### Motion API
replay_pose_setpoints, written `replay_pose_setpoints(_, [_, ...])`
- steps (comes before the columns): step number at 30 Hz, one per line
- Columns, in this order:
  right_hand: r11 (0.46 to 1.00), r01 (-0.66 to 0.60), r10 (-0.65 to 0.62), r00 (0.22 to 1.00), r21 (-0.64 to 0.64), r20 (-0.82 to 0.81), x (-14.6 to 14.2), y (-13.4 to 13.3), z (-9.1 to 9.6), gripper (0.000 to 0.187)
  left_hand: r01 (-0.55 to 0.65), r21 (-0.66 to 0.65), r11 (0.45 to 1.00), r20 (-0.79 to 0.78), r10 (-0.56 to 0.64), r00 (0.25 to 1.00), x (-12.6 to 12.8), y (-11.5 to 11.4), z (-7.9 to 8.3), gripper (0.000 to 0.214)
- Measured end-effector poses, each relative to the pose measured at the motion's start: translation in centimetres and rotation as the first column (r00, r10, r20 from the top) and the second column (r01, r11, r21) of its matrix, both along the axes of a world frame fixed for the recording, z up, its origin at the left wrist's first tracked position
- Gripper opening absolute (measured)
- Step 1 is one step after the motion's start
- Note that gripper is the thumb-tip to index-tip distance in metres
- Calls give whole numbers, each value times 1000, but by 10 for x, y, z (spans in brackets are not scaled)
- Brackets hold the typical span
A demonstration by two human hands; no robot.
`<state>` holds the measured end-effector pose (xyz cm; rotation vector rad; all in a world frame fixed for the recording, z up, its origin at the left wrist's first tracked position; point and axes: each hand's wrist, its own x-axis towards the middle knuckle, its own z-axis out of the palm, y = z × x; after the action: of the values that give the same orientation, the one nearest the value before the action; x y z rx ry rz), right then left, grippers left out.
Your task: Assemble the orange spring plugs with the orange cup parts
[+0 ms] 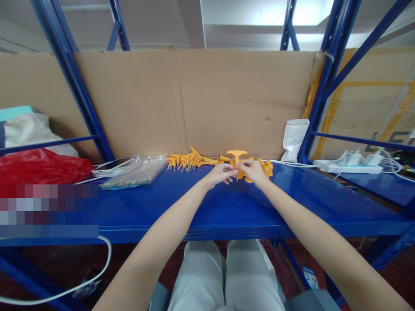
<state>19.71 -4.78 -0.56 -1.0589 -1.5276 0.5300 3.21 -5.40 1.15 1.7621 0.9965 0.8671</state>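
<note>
Both my hands meet over the far middle of the blue shelf (227,207). My left hand (221,172) and my right hand (253,169) are closed in a pinch on one small orange plastic piece with a T-shaped top (237,153) and a thin metal screw below. A row of similar orange pieces (189,160) lies to the left along the cardboard wall. More orange parts (266,168) sit in a small heap just right of my right hand.
A clear plastic bag (136,172) with small items lies left of the orange row. A red bag (39,166) and cloth are at far left. A white pouch (293,138) and a white power strip (348,166) stand right. Blue uprights frame the bay.
</note>
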Motion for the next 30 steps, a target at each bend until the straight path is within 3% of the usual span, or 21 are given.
replay_pose_setpoints(11, [996, -31, 30, 999, -79, -16, -11, -6, -5, 38, -44, 37, 998, 14, 43, 999, 3, 2, -2, 18])
replay_pose_setpoints(17, [993, -72, 74, 997, -91, 20, -9, -4, -5, 30, -102, 9, 995, 42, 101, 994, 1, -1, 1, 17])
replay_pose_setpoints(23, [999, -23, 15, 980, 41, 196, -3, 2, -5, 18, -220, -28, 975, 103, 221, 970, -1, 1, 5, 17])
replay_pose_setpoints(27, [980, 10, -86, 922, 198, 378, 2, 1, -4, 18, -332, -40, 942, 102, 335, 937, -6, 7, 6, 20])
replay_pose_setpoints(30, [971, -8, -102, 890, 239, 445, 3, 0, -5, 18, -388, -66, 919, 92, 393, 915, -10, 11, 8, 18])
